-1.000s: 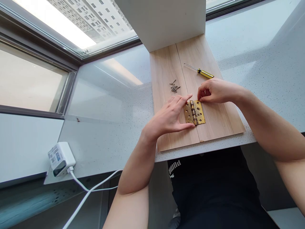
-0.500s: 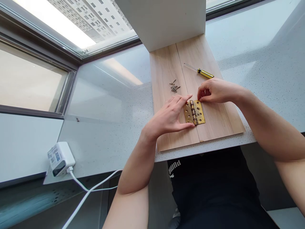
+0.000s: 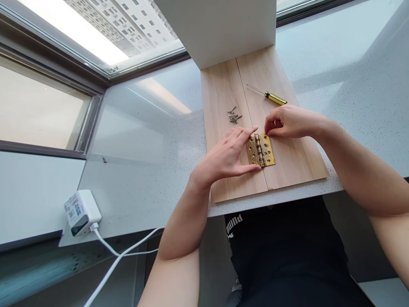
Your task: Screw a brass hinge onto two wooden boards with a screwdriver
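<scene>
A brass-coloured hinge [image 3: 268,149] lies unfolded across the seam between two wooden boards [image 3: 230,187], its knuckle along the gap. My left hand [image 3: 228,155] spans the hinge's left side, thumb at its near end and forefinger at its far end, the fingers spread. At the hinge's far right corner is my right hand [image 3: 284,121], its fingers curled and fingertips close to the edge; whether they pinch anything small is hidden. Several screws [image 3: 234,117] lie in a loose pile on the left board. Beyond my right hand a yellow and black screwdriver [image 3: 275,98] rests on the right board.
A white upright panel [image 3: 223,30] stands at the far end of the boards. The speckled counter [image 3: 153,170] extends to both sides. A white adapter [image 3: 83,211] with white cables sits at the left corner, near the window frames [image 3: 96,81].
</scene>
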`<state>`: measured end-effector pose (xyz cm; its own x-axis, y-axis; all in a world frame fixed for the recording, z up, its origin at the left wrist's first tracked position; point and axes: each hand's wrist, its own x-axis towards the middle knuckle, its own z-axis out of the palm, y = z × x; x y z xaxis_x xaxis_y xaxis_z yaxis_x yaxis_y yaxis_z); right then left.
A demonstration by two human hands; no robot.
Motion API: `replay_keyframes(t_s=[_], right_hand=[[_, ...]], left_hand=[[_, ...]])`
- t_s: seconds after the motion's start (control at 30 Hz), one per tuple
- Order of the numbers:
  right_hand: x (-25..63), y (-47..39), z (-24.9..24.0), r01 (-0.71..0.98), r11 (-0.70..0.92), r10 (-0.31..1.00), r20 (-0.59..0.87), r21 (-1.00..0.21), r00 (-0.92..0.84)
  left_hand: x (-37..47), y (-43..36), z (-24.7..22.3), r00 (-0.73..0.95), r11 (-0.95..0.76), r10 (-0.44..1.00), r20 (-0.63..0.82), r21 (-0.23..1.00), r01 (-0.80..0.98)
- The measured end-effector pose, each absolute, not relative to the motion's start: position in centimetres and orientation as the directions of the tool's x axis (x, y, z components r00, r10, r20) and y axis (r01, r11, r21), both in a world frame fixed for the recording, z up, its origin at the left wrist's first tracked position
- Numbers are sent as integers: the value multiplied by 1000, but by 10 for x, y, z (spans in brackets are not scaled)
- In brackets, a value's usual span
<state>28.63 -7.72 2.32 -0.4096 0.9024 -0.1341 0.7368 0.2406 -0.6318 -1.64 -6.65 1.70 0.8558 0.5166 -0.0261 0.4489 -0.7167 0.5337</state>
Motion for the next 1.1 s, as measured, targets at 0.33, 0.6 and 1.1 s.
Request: replay_keyframes(t_s=[0.33,0.6,1.1], right_hand=[[285,-78,25,736,224,906,-141,-639,-398],[285,-78,24,737,222,907,-143,-638,-397],[294,-80,32,721,220,975,132,-657,-177]], left_hand=[[-18,-67,16,859,-720,510,-29,532,446],[-17,-67,16,859,-722,510,-30,527,448],[-28,-26,-10,581,-632,764,280,503,589]])
